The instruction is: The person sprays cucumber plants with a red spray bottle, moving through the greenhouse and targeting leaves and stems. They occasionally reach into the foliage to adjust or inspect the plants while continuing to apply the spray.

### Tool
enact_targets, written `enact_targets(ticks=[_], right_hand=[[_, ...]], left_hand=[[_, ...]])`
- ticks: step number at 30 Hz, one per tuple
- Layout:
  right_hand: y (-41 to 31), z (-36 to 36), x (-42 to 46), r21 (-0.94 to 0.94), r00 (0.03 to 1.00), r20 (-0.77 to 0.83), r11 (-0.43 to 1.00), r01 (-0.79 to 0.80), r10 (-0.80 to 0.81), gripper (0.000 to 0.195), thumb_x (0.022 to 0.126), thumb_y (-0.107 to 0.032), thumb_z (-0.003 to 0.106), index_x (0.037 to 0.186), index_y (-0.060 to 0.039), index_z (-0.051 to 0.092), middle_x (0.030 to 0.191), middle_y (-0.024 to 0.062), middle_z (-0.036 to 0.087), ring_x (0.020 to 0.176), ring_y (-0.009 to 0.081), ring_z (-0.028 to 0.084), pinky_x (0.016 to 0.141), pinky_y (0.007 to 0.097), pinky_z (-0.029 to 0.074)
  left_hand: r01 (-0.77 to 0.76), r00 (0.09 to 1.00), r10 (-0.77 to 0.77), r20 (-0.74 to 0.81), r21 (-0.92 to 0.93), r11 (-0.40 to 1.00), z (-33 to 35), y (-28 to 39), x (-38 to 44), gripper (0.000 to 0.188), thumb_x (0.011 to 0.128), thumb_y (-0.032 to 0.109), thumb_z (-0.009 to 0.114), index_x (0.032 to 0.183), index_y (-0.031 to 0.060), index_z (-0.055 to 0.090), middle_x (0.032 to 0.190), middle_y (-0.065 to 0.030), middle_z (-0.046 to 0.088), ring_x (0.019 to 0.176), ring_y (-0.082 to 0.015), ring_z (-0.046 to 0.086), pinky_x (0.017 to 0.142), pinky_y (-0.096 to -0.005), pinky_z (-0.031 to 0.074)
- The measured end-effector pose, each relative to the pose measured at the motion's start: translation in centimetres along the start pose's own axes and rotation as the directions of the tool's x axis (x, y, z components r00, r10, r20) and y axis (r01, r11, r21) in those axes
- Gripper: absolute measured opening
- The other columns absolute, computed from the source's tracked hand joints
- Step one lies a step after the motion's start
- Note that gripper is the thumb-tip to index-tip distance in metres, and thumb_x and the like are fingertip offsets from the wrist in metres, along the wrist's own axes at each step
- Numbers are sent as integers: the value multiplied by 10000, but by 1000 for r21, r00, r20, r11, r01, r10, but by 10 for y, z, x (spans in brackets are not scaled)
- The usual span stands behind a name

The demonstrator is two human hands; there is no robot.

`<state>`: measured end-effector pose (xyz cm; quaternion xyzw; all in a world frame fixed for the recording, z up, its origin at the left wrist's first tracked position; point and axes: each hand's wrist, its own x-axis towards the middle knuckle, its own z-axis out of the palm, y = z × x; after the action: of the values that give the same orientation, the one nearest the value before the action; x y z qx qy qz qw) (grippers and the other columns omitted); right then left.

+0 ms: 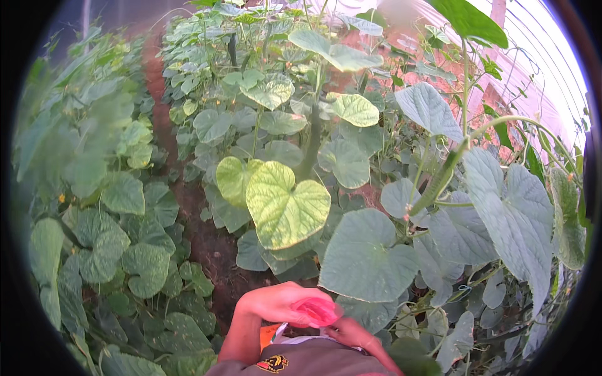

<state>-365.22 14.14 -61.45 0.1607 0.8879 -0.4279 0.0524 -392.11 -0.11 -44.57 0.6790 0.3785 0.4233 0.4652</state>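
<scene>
At the bottom of the view, in front of my chest, my left hand (282, 301) grips a crumpled pink item (316, 310). It looks thin and folded, perhaps a plastic bag or a glove. My right hand (352, 332) is just below and to the right of it, partly blurred. Whether its fingers pinch the edge of the pink item I cannot tell. Beneath both hands, against my waist, part of an orange and white bag (269, 336) shows. A yellowing heart-shaped cucumber leaf (288, 206) stands above my left hand, and a large green leaf (369, 258) above my right.
A young cucumber (438, 182) hangs from a vine at the right. A longer green cucumber (312, 136) hangs in the middle. A bare soil path (207, 239) runs between plant rows. Greenhouse film on curved ribs (548, 51) closes the right side.
</scene>
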Motion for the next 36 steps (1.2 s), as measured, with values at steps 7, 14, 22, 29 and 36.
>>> enact_targets(ticks=[7,14,22,29,36], right_hand=[[-40,51,138,-513,978,144,857,-54,148,351,1004,-197,503,1319,-112,633,1291,183,664,1055,421,688,871,513,571],[-88,66,230,-418,967,250,896,148,-43,306,948,-156,536,1223,-95,657,1150,176,689,1048,399,693,867,519,560],[-105,95,329,-333,923,284,876,350,-261,236,933,-129,545,1116,-42,666,1034,171,704,956,394,700,804,515,557],[-130,92,441,-202,861,344,865,459,-375,241,910,-165,616,1113,-45,667,1044,164,706,983,392,692,816,516,558],[-156,71,589,-281,907,342,895,347,-244,231,895,-143,621,1095,-42,677,1076,181,709,1008,408,690,834,526,557]], left_hand=[[133,950,-153,-272,-90,987,-88,-5,-97,491,885,66,783,1337,-27,614,1235,-124,737,1083,-194,718,962,-346,567],[-18,800,-78,-595,-154,988,-140,4,-162,507,840,4,822,1277,-96,584,1168,-237,736,1101,-305,726,969,-423,579],[-195,658,-35,-752,-215,957,-195,-21,-196,513,807,-29,834,1245,-90,574,1129,-290,725,1044,-373,738,950,-489,585],[-286,564,-19,-825,-217,933,-279,-47,-217,532,863,33,814,1290,-81,516,1141,-298,699,1132,-410,694,976,-548,558],[-274,611,36,-790,-169,947,-437,-74,-221,499,894,61,793,1286,-78,518,1137,-278,704,1054,-402,719,968,-525,562]])
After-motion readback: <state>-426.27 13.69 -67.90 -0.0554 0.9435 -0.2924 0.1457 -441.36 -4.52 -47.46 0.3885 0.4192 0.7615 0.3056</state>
